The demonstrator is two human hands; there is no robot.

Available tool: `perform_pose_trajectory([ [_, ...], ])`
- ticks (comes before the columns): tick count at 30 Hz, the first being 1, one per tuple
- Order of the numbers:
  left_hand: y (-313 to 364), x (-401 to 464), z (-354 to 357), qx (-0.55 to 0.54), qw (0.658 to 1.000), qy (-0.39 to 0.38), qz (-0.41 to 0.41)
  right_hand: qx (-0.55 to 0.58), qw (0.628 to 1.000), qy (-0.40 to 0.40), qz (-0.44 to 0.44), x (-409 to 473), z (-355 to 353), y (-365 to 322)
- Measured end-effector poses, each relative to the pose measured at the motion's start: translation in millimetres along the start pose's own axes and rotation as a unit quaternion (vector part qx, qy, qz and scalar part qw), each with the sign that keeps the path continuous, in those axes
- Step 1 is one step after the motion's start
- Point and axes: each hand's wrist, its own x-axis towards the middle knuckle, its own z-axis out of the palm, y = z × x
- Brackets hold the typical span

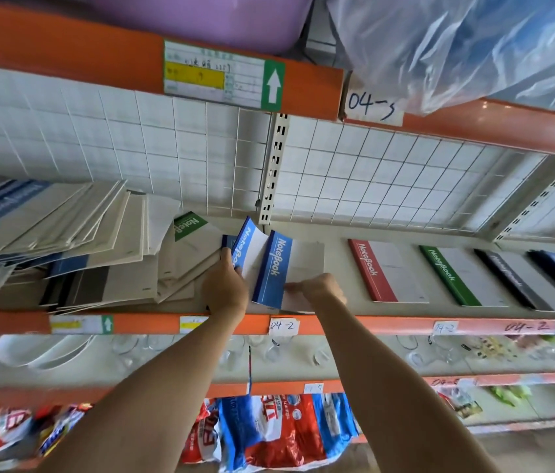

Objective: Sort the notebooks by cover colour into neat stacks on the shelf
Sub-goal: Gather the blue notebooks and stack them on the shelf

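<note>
Holding a blue notebook [247, 249] tilted on edge, the left hand [224, 285] grips its lower end, while the right hand [317, 288] pinches the near edge of the blue stack [277, 271] lying flat on the shelf [337, 324]. The lifted notebook sits just left of that stack, touching it; the messy pile [74, 240] lies further left of the stack, and the red [383, 271] and green [453, 273] stacks lie to its right. To do this well, the right hand should steady the stack while the left lays the notebook flat, blue bands aligned and edges squared.
</note>
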Motion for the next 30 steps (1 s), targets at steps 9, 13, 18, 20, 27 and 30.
perform_pose_trajectory([
  [9, 20, 9, -14, 0.052, 0.993, -0.063, 0.082, 0.199, 0.974, -0.089, -0.063, -16, -44, 16],
  [13, 52, 10, -19, 0.055, 0.993, -0.065, 0.084, 0.232, 0.964, -0.076, -0.104, -9, -69, 37],
  [18, 93, 5, -17, 0.059, 0.993, -0.086, 0.056, 0.242, 0.963, -0.001, -0.122, -4, -103, 63],
  [20, 122, -3, -12, 0.055, 0.993, -0.081, 0.06, 0.263, 0.958, -0.001, -0.116, 7, -125, 79],
  [27, 225, -53, 29, 0.057, 0.99, -0.095, 0.083, 0.296, 0.948, 0.038, -0.108, 43, -218, 150],
  [30, 273, -82, 58, 0.063, 0.987, -0.11, 0.096, 0.284, 0.952, 0.045, -0.104, 63, -260, 188],
])
